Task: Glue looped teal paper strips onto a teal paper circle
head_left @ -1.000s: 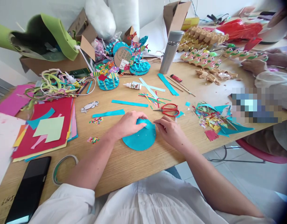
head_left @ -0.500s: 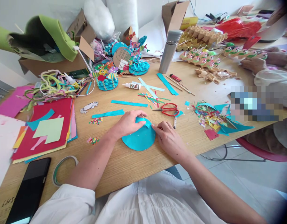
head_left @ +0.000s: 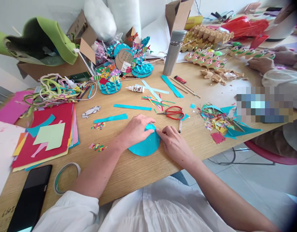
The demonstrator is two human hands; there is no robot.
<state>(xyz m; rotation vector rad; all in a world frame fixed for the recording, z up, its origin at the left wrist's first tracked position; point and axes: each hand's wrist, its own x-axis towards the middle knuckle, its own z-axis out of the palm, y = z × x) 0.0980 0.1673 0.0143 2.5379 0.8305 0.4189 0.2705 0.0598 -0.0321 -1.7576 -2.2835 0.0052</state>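
Note:
A round blue disc (head_left: 144,148), dotted with small pale marks, lies on the table in front of me. On its far part is a short blue paper strip (head_left: 149,126), partly covered by my fingers. My left hand (head_left: 138,129) reaches over the disc's left side, thumb and fingers closed on the strip. At the disc's right edge, my right hand (head_left: 174,140) is curled, its fingertips pinched at the strip's right end. Just beyond the hands lie red-handled scissors (head_left: 173,112), a pen (head_left: 180,126) and loose blue strips (head_left: 132,107).
A glue bottle (head_left: 136,88) and a steel flask (head_left: 173,53) stand farther back, near decorated blue paper models (head_left: 109,85). Coloured paper sheets (head_left: 39,145), a tape roll (head_left: 66,177) and a phone (head_left: 29,196) lie left. Paper scraps (head_left: 216,120) and another person's hand (head_left: 261,66) are at right.
My left thumb and fingers have come down flatter over the blue strip, whose raised fold shows less. My right hand stays at the disc's edge. The view has shifted slightly.

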